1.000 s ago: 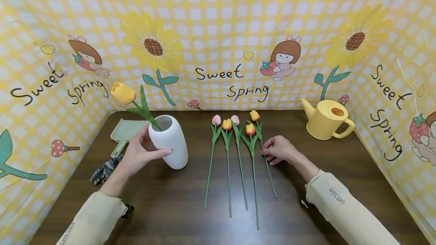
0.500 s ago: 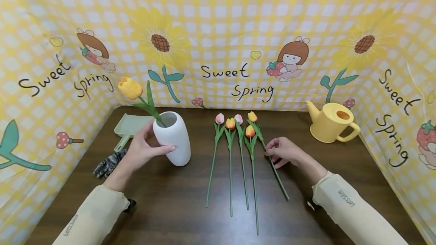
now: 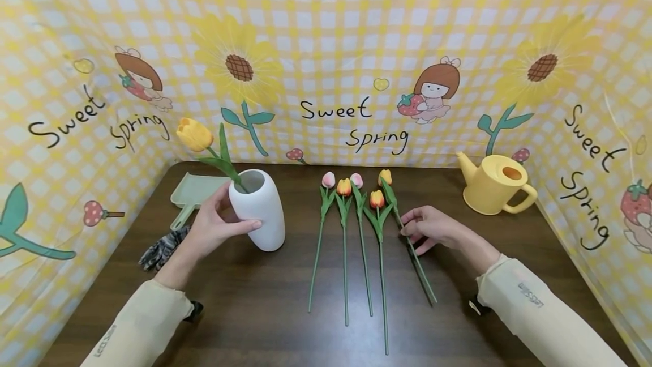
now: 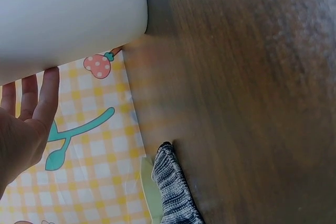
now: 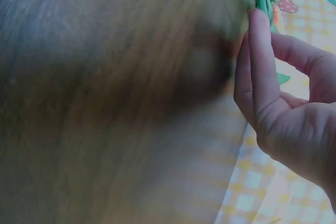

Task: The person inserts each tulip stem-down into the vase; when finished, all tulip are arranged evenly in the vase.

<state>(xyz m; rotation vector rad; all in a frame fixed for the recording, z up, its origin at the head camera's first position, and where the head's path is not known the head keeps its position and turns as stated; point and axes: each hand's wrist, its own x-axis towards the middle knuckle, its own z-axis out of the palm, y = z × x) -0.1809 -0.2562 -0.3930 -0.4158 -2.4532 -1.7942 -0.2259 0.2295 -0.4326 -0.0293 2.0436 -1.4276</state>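
Note:
In the head view my left hand (image 3: 214,228) grips the white vase (image 3: 267,217), thumb across its front. The vase leans slightly, and a yellow tulip (image 3: 195,133) rises from its mouth, tilted left. My right hand (image 3: 433,228) pinches the green stem of the rightmost yellow-orange tulip (image 3: 385,178); its lower end points towards me. Left of it lie more tulips on the table: an orange-red one (image 3: 377,199), an orange one (image 3: 344,187) and two pink ones, including the outer pink tulip (image 3: 328,180). The left wrist view has the vase (image 4: 73,19) against my fingertips.
A yellow watering can (image 3: 486,191) stands at the back right. Behind my left hand are a pale green dustpan (image 3: 193,190) and a grey knitted glove (image 3: 164,248). Checked cloth (image 3: 326,44) walls the brown table (image 3: 254,310) at the back and sides.
The rightmost tulip, pinched by my right hand, has shifted right, with its stem's lower end swinging outward. My left hand still holds the vase in much the same place.

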